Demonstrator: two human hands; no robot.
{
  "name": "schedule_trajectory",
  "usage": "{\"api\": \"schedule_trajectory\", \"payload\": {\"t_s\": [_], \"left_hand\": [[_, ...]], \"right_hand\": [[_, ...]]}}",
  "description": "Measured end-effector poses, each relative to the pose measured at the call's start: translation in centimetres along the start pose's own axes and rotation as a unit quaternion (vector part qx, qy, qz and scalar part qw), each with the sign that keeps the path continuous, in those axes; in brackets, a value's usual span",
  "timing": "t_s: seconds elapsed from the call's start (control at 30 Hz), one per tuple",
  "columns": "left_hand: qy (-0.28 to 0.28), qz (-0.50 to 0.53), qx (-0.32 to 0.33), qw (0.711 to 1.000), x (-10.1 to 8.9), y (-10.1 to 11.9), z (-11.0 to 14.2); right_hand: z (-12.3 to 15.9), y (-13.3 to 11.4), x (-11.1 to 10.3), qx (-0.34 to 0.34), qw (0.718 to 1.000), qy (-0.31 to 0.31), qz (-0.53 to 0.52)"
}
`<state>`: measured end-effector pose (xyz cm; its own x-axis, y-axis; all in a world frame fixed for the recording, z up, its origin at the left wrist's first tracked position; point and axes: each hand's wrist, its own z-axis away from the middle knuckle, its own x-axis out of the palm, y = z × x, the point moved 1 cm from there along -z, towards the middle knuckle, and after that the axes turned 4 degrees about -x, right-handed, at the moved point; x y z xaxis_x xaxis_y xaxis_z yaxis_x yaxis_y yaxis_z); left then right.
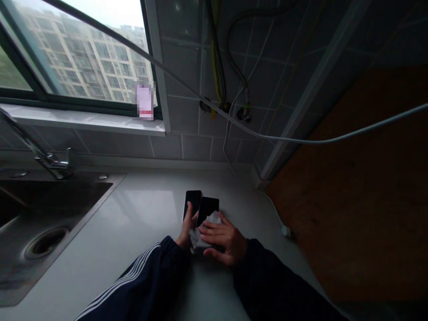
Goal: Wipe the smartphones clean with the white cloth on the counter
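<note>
Two dark phones lie side by side on the pale countertop [143,223]: the left phone [193,198] and the right phone [209,206]. My right hand [224,238] lies over a crumpled white cloth [203,232] and presses it onto the near end of the right phone, fingers bent around the cloth. My left hand [187,227] rests against the left phone, its thumb on the phone's near edge. Both arms wear dark sleeves; the left has white stripes.
A steel sink [43,223] with a drain and a tap [50,158] sits at the left. A window ledge [83,120] runs behind. Hoses and a white cable [234,125] hang along the tiled wall. A brown wooden panel [361,187] stands on the right.
</note>
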<state>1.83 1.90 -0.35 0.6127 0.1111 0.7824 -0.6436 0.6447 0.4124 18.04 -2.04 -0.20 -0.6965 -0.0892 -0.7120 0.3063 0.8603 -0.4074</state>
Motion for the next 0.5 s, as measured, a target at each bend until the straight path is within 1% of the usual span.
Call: {"api": "schedule_trajectory", "payload": {"t_s": [0.07,0.13,0.17,0.23,0.33,0.43,0.5], "left_hand": [[0.009,0.002,-0.005,1.000,0.0,0.3,0.0],[-0.007,0.006,-0.011,1.000,0.0,0.5,-0.1],[-0.020,0.008,-0.014,1.000,0.0,0.5,-0.1],[-0.040,0.008,-0.017,0.999,-0.1,0.3,-0.2],[-0.073,-0.010,-0.023,0.997,-0.4,-0.2,-0.3],[-0.095,-0.029,-0.027,0.995,-0.7,-0.9,-0.8],[-0.104,-0.031,-0.008,0.994,-0.7,-1.2,-1.0]], "right_hand": [[0.0,-0.2,-0.3,-0.031,0.999,-0.013,-0.015],[0.1,-0.1,-0.6,-0.041,0.999,-0.023,-0.018],[0.1,0.0,-0.7,-0.034,0.999,-0.024,-0.014],[0.2,0.4,-0.6,0.003,1.000,-0.028,0.006],[0.2,1.0,-0.3,0.061,0.995,-0.068,0.044],[0.2,1.2,-0.2,0.095,0.987,-0.103,0.072],[0.2,1.4,-0.3,0.113,0.984,-0.104,0.088]]}}
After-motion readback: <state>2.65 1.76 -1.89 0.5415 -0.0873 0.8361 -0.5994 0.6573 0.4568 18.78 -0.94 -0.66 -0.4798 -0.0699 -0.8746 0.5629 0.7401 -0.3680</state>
